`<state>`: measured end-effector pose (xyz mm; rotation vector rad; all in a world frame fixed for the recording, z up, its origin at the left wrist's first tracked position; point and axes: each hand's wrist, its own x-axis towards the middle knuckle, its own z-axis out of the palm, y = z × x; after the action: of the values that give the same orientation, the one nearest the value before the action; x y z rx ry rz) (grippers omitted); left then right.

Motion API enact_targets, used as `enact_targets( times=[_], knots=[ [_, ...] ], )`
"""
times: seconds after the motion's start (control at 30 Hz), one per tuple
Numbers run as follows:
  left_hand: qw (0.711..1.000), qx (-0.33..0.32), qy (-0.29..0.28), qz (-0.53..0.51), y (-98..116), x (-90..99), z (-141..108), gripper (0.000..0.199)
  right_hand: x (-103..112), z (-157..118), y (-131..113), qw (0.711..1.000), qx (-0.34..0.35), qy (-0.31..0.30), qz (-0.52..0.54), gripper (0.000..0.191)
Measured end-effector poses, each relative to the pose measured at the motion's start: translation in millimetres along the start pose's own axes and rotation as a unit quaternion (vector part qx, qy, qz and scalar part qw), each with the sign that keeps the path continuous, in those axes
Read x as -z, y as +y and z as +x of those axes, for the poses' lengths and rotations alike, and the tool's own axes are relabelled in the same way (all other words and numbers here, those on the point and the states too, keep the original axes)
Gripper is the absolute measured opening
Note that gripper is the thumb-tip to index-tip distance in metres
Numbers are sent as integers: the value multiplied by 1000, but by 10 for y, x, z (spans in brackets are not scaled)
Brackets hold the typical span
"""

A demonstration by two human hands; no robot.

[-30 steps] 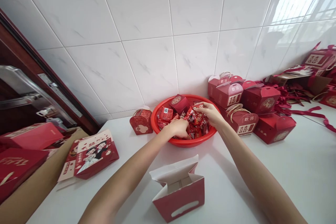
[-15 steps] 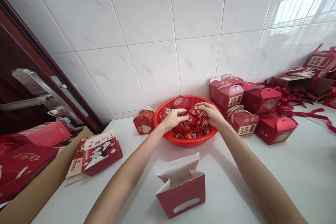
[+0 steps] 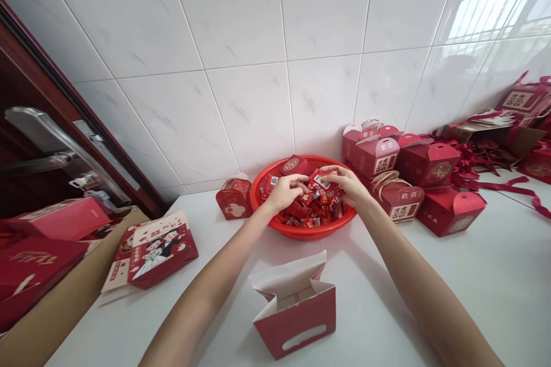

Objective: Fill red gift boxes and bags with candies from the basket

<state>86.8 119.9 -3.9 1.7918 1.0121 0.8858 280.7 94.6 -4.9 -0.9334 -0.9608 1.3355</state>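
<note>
A red plastic basket [image 3: 301, 235] stands against the wall, full of red-wrapped candies [image 3: 316, 215] and a small dark red box [image 3: 295, 165]. My left hand [image 3: 287, 191] is over its left half, fingers curled and thumb close to them; whatever it pinches is hidden. On the right side my right hand [image 3: 348, 184] pinches a red candy packet [image 3: 323, 179] with pale lettering between thumb and fingers. Nearer to me, between my forearms, a red paper gift box [image 3: 301, 321] stands with its top open, showing a white inside and a cut-out slot in front.
Several closed red gift boxes [image 3: 430, 163] are stacked right of the basket, with dark red ribbons [image 3: 473, 169] beyond. A small rounded box [image 3: 235, 199] sits left of it. Further left lie a flat printed box [image 3: 163, 249] and a carton [image 3: 86, 275] of red packaging, near a door handle [image 3: 47, 137].
My right hand has drawn slightly left, and the packet at its fingertips shows more fully. My left hand stays at nearly the same place. The view has shifted a little.
</note>
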Motion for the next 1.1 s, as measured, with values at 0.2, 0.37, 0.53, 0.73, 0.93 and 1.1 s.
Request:
enact_targets(
  times=[0.2,0.37,0.53,0.73,0.93,1.1],
  knots=[
    [960,-66,-148,230,56,-66,27,40,6,45,10,997,20,54,52,31],
    [852,-85,-258,447,179,-312,51,24,32,63,29,996,30,58,68,36],
    [809,-43,-289,509,246,-453,70,45,50,81,43,993,50,75,78,40],
    [890,-3,-227,395,169,-250,142,29,40,70,26,993,41,67,86,35],
    [937,-13,-159,311,77,-20,127,35,17,48,3,994,21,70,85,31],
    [930,-29,-207,302,75,-43,68,31,-8,24,-13,995,15,52,84,30]
  ],
)
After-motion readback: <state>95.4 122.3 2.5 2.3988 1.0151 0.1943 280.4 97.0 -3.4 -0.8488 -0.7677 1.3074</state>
